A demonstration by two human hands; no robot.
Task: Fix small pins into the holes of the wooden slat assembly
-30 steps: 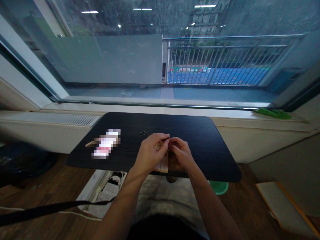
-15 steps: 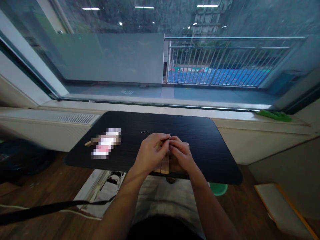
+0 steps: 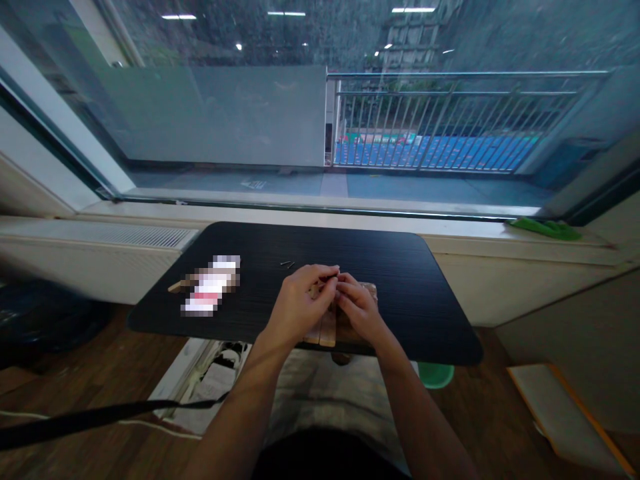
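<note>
My left hand (image 3: 306, 297) and my right hand (image 3: 359, 303) meet fingertip to fingertip above the black table (image 3: 415, 293). Both are closed in a pinch, and whatever small thing lies between the fingertips is hidden. Beneath them are light wooden strips (image 3: 327, 330) and a brown, patterned wooden piece (image 3: 371, 289), mostly covered by my hands. Just beyond my left hand, a few small thin metal pieces (image 3: 287, 264), like nails or screws, lie on the tabletop.
A blurred-out white and pink item (image 3: 210, 287) lies at the table's left, over a wooden stick (image 3: 176, 287). Behind stands a large window with a sill (image 3: 310, 212) and a green cloth (image 3: 547, 229). A green basin (image 3: 436, 375) and an open white box (image 3: 183, 380) are below.
My right hand has shifted slightly left, uncovering more of the brown wooden piece's right end. My left hand stays nearly in place, fingertips still pinched.
</note>
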